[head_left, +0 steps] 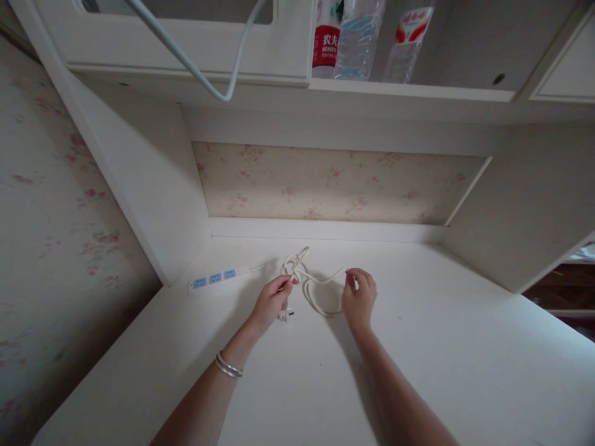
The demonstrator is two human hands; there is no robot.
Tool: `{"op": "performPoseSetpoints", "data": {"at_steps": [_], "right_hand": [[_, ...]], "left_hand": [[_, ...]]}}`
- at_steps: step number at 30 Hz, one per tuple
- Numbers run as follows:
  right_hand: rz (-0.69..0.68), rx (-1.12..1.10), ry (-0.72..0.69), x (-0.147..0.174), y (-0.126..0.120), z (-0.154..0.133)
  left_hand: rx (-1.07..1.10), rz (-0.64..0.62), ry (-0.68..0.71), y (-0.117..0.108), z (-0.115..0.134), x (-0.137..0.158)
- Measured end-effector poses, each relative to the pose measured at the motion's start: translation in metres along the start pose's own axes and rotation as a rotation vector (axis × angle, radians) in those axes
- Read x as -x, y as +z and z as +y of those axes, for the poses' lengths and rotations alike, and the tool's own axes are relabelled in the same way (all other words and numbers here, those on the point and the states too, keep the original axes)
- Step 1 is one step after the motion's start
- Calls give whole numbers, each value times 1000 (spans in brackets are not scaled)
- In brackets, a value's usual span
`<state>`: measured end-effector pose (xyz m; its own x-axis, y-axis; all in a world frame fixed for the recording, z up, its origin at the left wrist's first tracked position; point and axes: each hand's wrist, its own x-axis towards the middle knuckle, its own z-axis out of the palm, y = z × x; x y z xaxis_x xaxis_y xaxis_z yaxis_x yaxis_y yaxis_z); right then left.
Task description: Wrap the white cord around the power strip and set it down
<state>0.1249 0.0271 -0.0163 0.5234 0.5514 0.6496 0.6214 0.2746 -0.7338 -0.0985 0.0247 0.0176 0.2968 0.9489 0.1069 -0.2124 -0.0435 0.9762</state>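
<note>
A white power cord [320, 280] runs between my two hands, partly bunched in a tangle of loops at the left. My left hand [272, 298] pinches the cord at the lower edge of that tangle. A plug [287, 314] with dark prongs hangs or lies just under the left fingers; which of the two I cannot tell. My right hand [359, 296] is closed on another stretch of the cord, with a loose loop drooping between the hands. To the left, the white power strip [218, 280] with blue sockets lies on the desk, joined to the cord.
The white desktop [297, 384] is boxed in by side panels [153, 179] and a back wall with floral paper [325, 186]. Overhead, a shelf holds plastic bottles [357, 40]. A pale cable [199, 74] dangles at the upper left.
</note>
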Motion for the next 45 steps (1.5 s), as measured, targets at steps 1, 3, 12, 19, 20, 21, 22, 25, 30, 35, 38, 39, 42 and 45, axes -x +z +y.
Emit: {"op": "performPoseSetpoints", "data": {"at_steps": [1, 3, 12, 19, 20, 21, 22, 25, 30, 35, 38, 39, 42, 45], "right_hand": [[-11, 49, -119, 3, -1, -6], [-67, 113, -326, 10, -2, -18], [-302, -180, -203, 23, -13, -54], [-857, -443, 280, 21, -8, -58], [-913, -403, 254, 22, -7, -58], [-939, -361, 220, 23, -5, -58], [-945, -325, 189, 24, -4, -58], [-904, -276, 134, 27, -1, -57], [-807, -122, -27, 31, 3, -49], [-793, 95, -300, 38, 7, -44], [-716, 79, -297, 40, 5, -45], [-693, 55, -278, 40, 4, -47], [-596, -32, -248, 41, -2, -54], [-402, -75, -318, 39, -5, -62]], "left_hand": [[-80, 12, 27, 1, -2, 0], [-191, 16, 71, 3, -5, 0], [-292, 77, 180, 11, -10, 5], [-371, 109, 283, 15, -8, 6], [-390, 129, 297, 15, -8, 5], [-402, 153, 307, 14, -7, 5], [-408, 176, 315, 14, -6, 5], [-395, 233, 327, 13, -2, 7], [-371, 239, 345, 16, 4, 13], [-334, 244, 378, 18, 7, 16], [-354, 230, 393, 18, 8, 16], [-347, 232, 391, 17, 9, 16], [-328, 250, 383, 17, 9, 15], [-319, 257, 375, 17, 8, 14]]}}
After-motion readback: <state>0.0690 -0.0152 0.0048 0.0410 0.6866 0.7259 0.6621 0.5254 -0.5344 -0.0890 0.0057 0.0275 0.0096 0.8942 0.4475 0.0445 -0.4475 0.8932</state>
